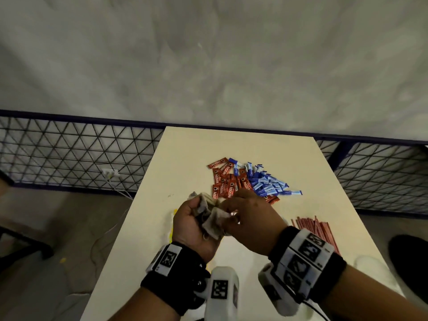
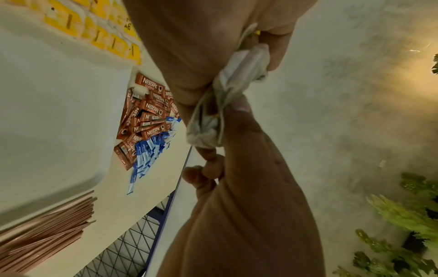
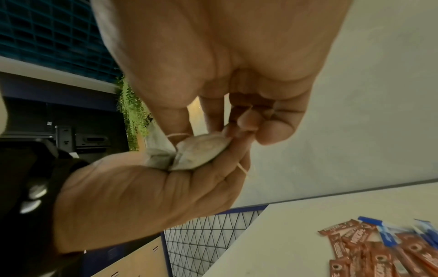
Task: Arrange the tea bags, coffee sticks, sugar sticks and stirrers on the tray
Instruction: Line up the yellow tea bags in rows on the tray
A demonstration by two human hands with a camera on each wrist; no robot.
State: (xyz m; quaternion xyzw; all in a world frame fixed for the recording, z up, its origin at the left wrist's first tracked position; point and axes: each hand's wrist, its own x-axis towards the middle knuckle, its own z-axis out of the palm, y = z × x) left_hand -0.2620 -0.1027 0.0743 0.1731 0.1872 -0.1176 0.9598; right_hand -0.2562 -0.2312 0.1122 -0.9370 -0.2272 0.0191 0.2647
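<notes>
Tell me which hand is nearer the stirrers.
Right. The right hand is just left of the stirrers, pinching the tea bags; the left hand holds the bunch farther left.

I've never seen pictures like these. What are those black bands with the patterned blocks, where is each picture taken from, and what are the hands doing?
No robot here: a person wears a camera on the head and one on each banded wrist. The head view looks down on a pale table. On it lie red coffee sticks, blue sugar sticks and thin reddish stirrers. The left hand grips a bunch of tea bags; the right hand pinches at them. The two wrist views show that same bunch close up.
</notes>
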